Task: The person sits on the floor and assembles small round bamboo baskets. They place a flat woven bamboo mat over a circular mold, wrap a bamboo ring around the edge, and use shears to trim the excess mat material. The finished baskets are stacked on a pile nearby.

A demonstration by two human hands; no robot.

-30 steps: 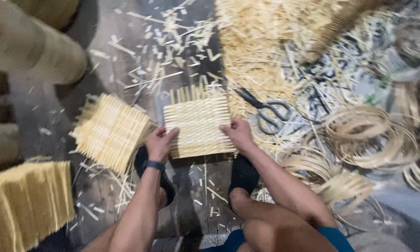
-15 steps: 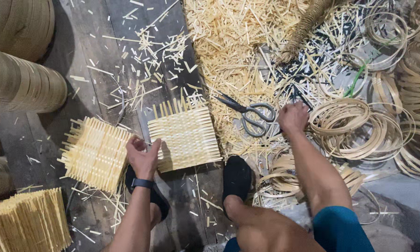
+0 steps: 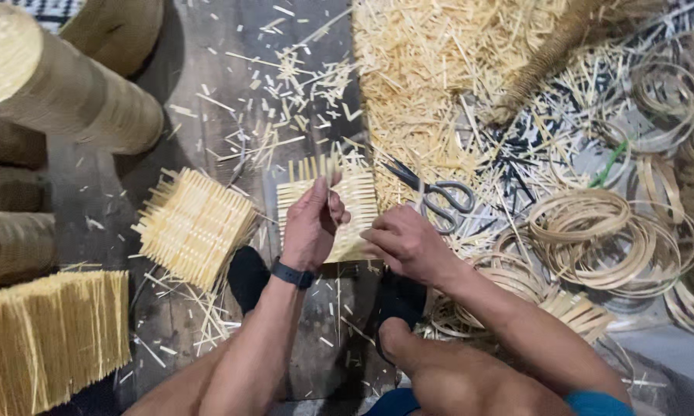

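On the floor between the feet lay the woven strip mat (image 3: 354,212), likely light, springy and brittle-edged, the left hand (image 3: 310,231) pinched on one strip, the right hand (image 3: 404,245) curled at its edge.

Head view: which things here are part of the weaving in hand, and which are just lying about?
In hand:
- woven mat, touched by both hands
- left hand, pinching a thin strip
- right hand, on the mat's lower right edge

Lying about:
- scissors
- second woven mat
- coiled strip hoops
- cut strip bundle
- loose offcuts
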